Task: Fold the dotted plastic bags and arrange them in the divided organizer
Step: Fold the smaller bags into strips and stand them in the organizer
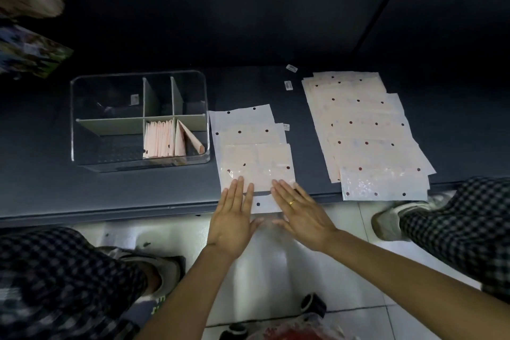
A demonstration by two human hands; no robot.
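Observation:
A few pale pink dotted plastic bags (254, 143) lie overlapping on the dark table, just right of the clear divided organizer (82, 124). My left hand (234, 218) and my right hand (300, 212) lie flat with straight fingers on the near end of the closest bag, at the table's front edge. Folded bags (161, 139) stand upright in the organizer's near middle compartment, and one more leans in the near right compartment. A larger fanned stack of dotted bags (364, 124) lies to the right.
Small white labels (288, 85) lie on the table between the two bag groups. Dark wall panels rise behind the table. Colourful packages (30, 50) sit at the far left. My checked-trousered legs and shoes flank a white tiled floor below.

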